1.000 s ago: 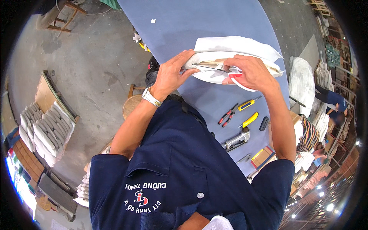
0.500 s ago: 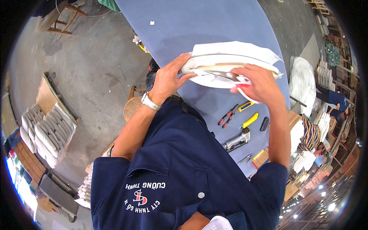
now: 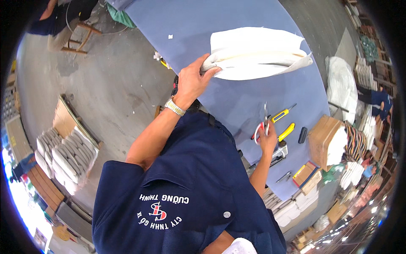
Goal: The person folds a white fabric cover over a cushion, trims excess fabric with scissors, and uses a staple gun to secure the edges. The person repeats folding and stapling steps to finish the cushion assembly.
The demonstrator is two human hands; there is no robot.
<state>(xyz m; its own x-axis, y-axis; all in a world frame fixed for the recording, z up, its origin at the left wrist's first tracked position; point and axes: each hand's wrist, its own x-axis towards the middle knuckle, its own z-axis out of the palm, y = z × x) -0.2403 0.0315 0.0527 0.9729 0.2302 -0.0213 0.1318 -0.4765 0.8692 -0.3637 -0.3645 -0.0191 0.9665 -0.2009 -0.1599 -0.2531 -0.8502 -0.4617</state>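
A person's left hand (image 3: 192,84) pinches the left end of a white cloth-covered cushion (image 3: 258,63); the right hand (image 3: 267,137) curls around red-handled scissors (image 3: 265,113) on the cushion's near side.

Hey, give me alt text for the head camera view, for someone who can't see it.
A person's left hand grips the left end of a white fabric bundle over a blue table, while the right hand holds scissors near a yellow-handled screwdriver. Stacked pale pads sit off to the left.
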